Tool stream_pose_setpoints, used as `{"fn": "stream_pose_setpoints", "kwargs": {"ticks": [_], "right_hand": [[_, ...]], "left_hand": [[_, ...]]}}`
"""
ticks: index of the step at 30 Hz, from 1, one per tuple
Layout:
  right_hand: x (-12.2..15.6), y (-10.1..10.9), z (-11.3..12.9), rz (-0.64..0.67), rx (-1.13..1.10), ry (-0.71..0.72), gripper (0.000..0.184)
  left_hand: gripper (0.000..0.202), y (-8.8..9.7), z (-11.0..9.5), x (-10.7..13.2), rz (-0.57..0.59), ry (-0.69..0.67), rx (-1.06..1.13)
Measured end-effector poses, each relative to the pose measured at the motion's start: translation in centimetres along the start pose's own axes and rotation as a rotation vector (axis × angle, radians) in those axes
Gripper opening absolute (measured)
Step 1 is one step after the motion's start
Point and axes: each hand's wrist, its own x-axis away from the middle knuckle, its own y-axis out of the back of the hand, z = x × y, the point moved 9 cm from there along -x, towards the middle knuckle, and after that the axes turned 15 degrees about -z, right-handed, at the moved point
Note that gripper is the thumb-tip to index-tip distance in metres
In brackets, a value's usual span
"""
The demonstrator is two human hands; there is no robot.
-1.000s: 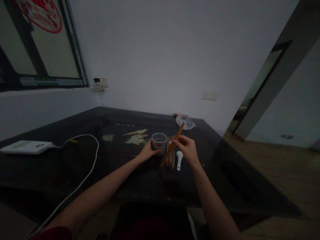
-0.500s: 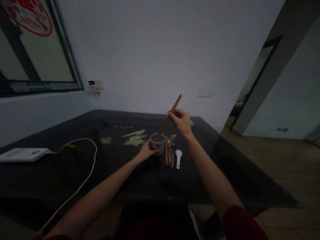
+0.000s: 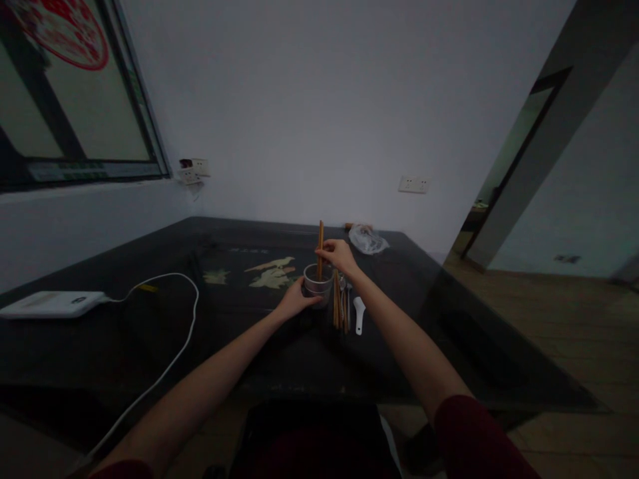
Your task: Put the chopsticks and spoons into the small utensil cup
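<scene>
My left hand (image 3: 295,301) is wrapped round the near left side of a round, see-through cup (image 3: 317,287) on the dark table. Between thumb and fingers, my right hand (image 3: 338,256) pinches a pair of wooden chopsticks (image 3: 320,236). They stand almost upright, their lower ends inside the cup; whether they touch its bottom is hidden. Just right of the cup lie more chopsticks (image 3: 336,309) and metal spoons (image 3: 348,306) side by side. A white soup spoon (image 3: 359,315) rests beyond them, under my right forearm's left edge.
A clear plastic bag (image 3: 368,239) lies at the back of the black table (image 3: 239,359), by the wall. To the left is a white power bank (image 3: 54,305) with a white cable (image 3: 194,313) curving off the front edge.
My right hand has moved left and down, bringing the chopsticks from a slant to nearly upright and deeper into the cup. The plastic bag has come into fuller view. My left hand keeps its hold.
</scene>
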Motion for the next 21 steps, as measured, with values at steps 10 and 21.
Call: {"fn": "stream_pose_setpoints", "kwargs": {"ticks": [10,21], "right_hand": [[0.0,-0.6,-1.3,0.026,-0.023,-0.065,0.012],[0.3,-0.6,-1.3,0.021,0.006,-0.072,0.009]], "left_hand": [[0.073,-0.4,1.2,-0.3,0.024,0.007,0.058],[0.069,-0.3,0.5,0.0,0.016,0.003,0.043]]}}
